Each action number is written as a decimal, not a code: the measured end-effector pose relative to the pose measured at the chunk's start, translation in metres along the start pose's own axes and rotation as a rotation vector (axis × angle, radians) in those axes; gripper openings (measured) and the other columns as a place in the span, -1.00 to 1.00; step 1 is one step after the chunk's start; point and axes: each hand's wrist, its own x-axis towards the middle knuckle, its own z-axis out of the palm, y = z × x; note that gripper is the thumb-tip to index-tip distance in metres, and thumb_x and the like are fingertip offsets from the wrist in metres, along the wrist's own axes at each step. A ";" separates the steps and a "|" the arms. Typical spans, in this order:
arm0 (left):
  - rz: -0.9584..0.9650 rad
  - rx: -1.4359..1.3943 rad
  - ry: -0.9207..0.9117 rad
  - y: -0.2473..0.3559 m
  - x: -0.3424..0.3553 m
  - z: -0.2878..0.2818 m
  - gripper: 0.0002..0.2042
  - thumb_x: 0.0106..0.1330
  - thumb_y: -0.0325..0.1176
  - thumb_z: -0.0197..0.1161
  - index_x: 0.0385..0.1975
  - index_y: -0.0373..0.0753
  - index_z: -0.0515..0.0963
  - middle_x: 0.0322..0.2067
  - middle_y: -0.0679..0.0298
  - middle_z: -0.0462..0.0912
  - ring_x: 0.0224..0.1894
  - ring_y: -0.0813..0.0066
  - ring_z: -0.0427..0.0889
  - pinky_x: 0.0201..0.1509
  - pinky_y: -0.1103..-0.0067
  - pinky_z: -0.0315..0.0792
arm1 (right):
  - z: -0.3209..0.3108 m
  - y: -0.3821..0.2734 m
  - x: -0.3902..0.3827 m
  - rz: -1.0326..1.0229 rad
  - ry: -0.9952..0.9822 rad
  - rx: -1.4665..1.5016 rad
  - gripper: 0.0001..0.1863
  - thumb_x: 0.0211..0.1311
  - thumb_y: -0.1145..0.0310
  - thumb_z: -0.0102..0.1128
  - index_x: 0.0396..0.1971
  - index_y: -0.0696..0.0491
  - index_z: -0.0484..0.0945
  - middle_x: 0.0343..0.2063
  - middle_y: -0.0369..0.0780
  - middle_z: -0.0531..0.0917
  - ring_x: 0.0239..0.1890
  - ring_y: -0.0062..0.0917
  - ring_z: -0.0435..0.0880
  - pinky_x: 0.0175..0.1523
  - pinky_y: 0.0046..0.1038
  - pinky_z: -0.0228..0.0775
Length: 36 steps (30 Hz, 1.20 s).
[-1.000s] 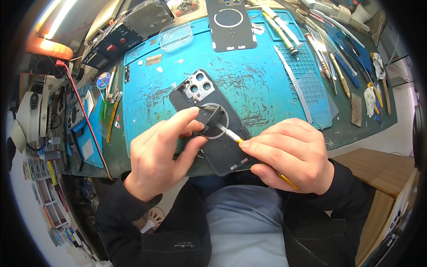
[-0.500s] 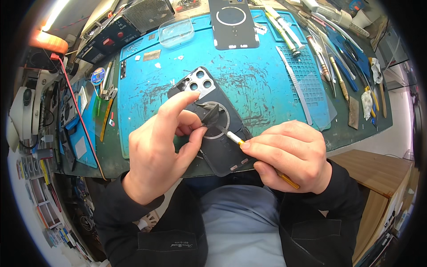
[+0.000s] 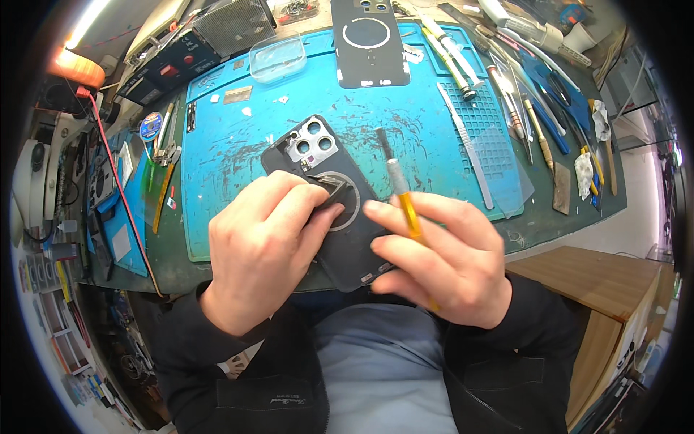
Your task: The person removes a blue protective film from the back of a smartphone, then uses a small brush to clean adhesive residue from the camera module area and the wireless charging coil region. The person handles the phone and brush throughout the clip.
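Observation:
A dark phone back panel with a metal camera plate and a pale ring lies tilted on the blue work mat. My left hand is closed over its left side, pinching a small dark, thin folded piece raised above the ring. Whether that piece is still joined to the panel I cannot tell. In my right hand is a slim yellow-handled tool with a grey collar and a dark, narrow tip pointing away from me. Motion blurs that hand and the tool. The tip is over the mat, apart from the panel.
Another dark phone back panel lies at the far edge, beside a clear plastic box. A grey flat strip rests on the mat's right part. Several tools, among them a flat-bladed scraper, lie further right. A red cable runs down the left.
My right hand has drawn the tool off the panel and swung its tip up and away. The left fingers have curled down, still pinching the dark piece.

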 end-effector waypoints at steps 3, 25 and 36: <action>0.015 0.009 0.046 0.000 0.000 0.002 -0.82 0.14 -0.58 0.53 -0.34 -0.33 0.64 -0.41 0.21 0.66 -0.42 0.33 0.68 -0.39 0.48 0.53 | 0.001 -0.006 0.003 0.024 -0.162 0.001 -0.61 0.39 -0.03 0.25 -0.15 0.02 0.55 0.14 -0.17 0.72 0.26 -0.30 0.63 0.27 -0.24 0.44; -0.215 -0.124 0.101 -0.008 -0.009 -0.003 -0.81 0.22 -0.68 0.36 -0.20 -0.32 0.64 -0.31 0.14 0.65 -0.32 0.16 0.70 -0.29 0.42 0.57 | 0.002 -0.007 0.007 0.022 -0.211 -0.057 -0.61 0.41 -0.06 0.25 -0.22 0.00 0.57 0.12 -0.16 0.75 0.21 -0.35 0.68 0.18 -0.29 0.50; -0.210 -0.316 0.106 -0.012 -0.011 -0.009 -0.82 0.41 -0.77 0.17 -0.09 -0.42 0.60 -0.15 0.15 0.58 -0.32 0.47 0.76 -0.33 0.64 0.71 | 0.002 -0.008 0.008 0.024 -0.217 -0.063 -0.61 0.39 -0.05 0.27 -0.26 0.01 0.55 0.11 -0.16 0.75 0.21 -0.34 0.68 0.19 -0.29 0.50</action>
